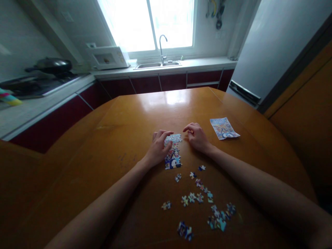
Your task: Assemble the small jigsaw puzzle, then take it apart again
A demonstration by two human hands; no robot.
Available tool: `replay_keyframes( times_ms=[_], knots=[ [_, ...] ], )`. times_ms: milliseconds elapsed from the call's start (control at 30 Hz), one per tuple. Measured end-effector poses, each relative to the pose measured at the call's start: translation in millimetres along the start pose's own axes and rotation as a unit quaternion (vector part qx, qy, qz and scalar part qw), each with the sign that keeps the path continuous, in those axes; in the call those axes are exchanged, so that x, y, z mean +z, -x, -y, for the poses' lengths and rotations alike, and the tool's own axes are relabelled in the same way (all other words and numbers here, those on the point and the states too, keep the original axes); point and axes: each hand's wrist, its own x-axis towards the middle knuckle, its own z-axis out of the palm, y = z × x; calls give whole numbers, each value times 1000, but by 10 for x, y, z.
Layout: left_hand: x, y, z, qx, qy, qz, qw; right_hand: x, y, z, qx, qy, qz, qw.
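A partly joined jigsaw puzzle [173, 162] lies on the wooden table, its right edge ragged with knobs and gaps. My left hand [158, 148] rests over its left side, fingers and thumb apart, hiding part of the upper left. Just right of the puzzle's top corner is my right hand [196, 137], fingers bent and apart from the thumb, with no piece visible in it. Loose puzzle pieces [192, 197] are scattered nearer to me, and a denser cluster of pieces [220, 219] sits at the lower right.
A creased picture sheet [224, 128] lies right of my right hand on the wooden table [124, 121]. More loose pieces [185, 231] lie close to me. Beyond the table are a sink [155, 65], a microwave [107, 57], a wok [53, 65] and a fridge [275, 45].
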Motion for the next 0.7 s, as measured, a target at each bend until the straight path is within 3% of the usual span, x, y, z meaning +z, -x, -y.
replay_keyframes(
  times_ms=[700],
  knots=[
    [-10, 0, -10, 2, 0, 2, 1000, -6, 2, 7, -1, 0, 8, 1000]
  ],
)
